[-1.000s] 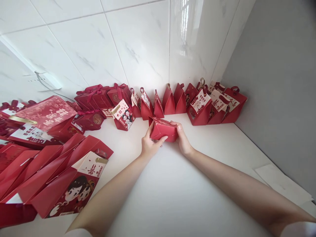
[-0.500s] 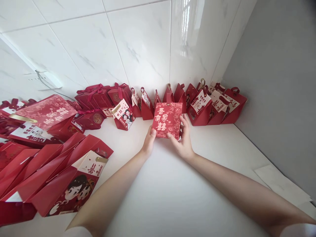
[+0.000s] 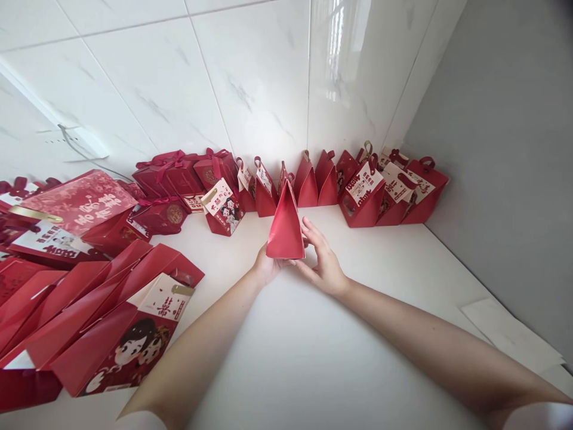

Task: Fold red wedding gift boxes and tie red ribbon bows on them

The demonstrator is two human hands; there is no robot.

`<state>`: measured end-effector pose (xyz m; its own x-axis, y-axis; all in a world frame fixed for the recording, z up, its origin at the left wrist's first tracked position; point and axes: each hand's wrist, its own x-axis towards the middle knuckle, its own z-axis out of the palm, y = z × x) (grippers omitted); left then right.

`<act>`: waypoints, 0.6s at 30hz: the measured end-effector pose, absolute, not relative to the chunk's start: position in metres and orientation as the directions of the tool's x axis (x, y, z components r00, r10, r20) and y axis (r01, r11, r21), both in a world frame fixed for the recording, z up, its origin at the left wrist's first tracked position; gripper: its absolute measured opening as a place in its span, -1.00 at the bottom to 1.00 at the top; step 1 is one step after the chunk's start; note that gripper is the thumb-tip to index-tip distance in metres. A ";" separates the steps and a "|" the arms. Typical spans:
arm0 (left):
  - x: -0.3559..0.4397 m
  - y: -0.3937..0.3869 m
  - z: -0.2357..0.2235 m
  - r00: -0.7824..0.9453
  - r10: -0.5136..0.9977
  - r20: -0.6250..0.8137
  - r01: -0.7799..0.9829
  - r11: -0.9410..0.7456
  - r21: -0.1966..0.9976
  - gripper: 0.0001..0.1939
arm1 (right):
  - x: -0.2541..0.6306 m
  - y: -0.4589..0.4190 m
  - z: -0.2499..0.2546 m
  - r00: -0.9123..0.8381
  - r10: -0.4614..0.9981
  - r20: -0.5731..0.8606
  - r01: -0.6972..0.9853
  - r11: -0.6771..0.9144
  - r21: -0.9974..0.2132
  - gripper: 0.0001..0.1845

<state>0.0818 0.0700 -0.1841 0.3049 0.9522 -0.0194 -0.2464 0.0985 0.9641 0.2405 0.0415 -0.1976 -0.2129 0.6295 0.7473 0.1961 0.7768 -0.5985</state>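
Note:
A red paper gift box (image 3: 286, 230), triangular in profile, is held above the white surface with its plain narrow side facing me. My left hand (image 3: 267, 267) holds it from below and at the left, its fingers partly hidden behind the box. On the other side, my right hand (image 3: 326, 263) has its fingers around the lower right edge, one reaching under the bottom. A small white-topped gift box (image 3: 225, 207) with a cartoon couple on it stands nearest, to the left. Behind the held box are similar red tent-shaped boxes (image 3: 326, 180).
Large red gift boxes (image 3: 111, 322) lean in a row at the left. Ribbon-tied boxes (image 3: 168, 176) are stacked at the back left, and more handled boxes (image 3: 364, 194) line the tiled wall (image 3: 259, 77). A grey panel (image 3: 505, 149) bounds the right; white sheets (image 3: 510, 331) lie by it.
The gift box in my hands has been turned, from its printed front facing me to its plain triangular side. My left hand has shifted beneath it, and my right hand has moved slightly down.

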 end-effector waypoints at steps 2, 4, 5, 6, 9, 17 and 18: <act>0.085 0.068 -0.183 0.334 0.942 -0.037 -0.274 0.134 0.952 -0.48 | 0.242 0.042 -0.196 -0.234 0.622 0.747 0.227 0.782 -0.580 -0.27; 0.088 0.066 -0.182 0.301 0.954 0.012 -0.315 0.088 0.945 -0.49 | 0.243 0.043 -0.196 -0.258 0.605 0.753 0.245 0.795 -0.555 -0.26; 0.090 0.065 -0.181 0.267 0.962 0.059 -0.332 0.034 0.943 -0.50 | 0.243 0.044 -0.195 -0.264 0.601 0.754 0.254 0.798 -0.547 -0.27; 0.092 0.065 -0.181 0.246 0.963 0.108 -0.350 -0.016 0.937 -0.51 | 0.244 0.044 -0.195 -0.265 0.604 0.752 0.266 0.795 -0.545 -0.28; 0.094 0.063 -0.178 0.261 0.946 0.191 -0.439 -0.060 0.897 -0.49 | 0.245 0.046 -0.196 -0.252 0.626 0.738 0.338 0.771 -0.539 -0.34; 0.080 0.065 -0.185 0.550 0.835 0.007 -0.559 0.362 0.746 -0.30 | 0.246 0.051 -0.201 -0.267 0.591 0.761 0.463 0.772 -0.436 -0.54; 0.079 0.066 -0.187 0.554 0.832 0.008 -0.559 0.366 0.744 -0.36 | 0.246 0.051 -0.201 -0.267 0.585 0.766 0.461 0.775 -0.431 -0.54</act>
<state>0.0794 0.0658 -0.1869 0.5543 0.8323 0.0077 -0.5595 0.3657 0.7438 0.2460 0.0510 -0.2014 -0.2665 0.5847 0.7662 0.4614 0.7754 -0.4312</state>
